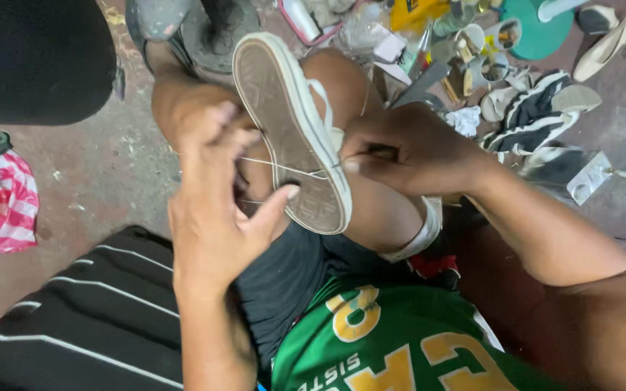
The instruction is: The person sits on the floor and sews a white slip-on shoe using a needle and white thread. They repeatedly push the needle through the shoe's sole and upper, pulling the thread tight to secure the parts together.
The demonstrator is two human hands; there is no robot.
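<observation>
A white canvas shoe [295, 130] with a worn brown sole lies sole-up, wedged between my knees. My left hand [215, 195] is beside the sole on its left, thumb against the sole's edge, fingers pulling a thin thread [277, 167] taut across the sole. At the shoe's right edge, my right hand [400, 152] is closed on a small tool or needle whose tip meets the rim where the thread enters. The tool itself is mostly hidden by my fingers.
Black-and-white shoes [537, 116], a beige flat shoe [606, 40], jars and bottles [472, 43] clutter the floor at upper right. A red-and-white striped bag [5, 203] lies at left. A dark striped cloth [103, 311] is at lower left.
</observation>
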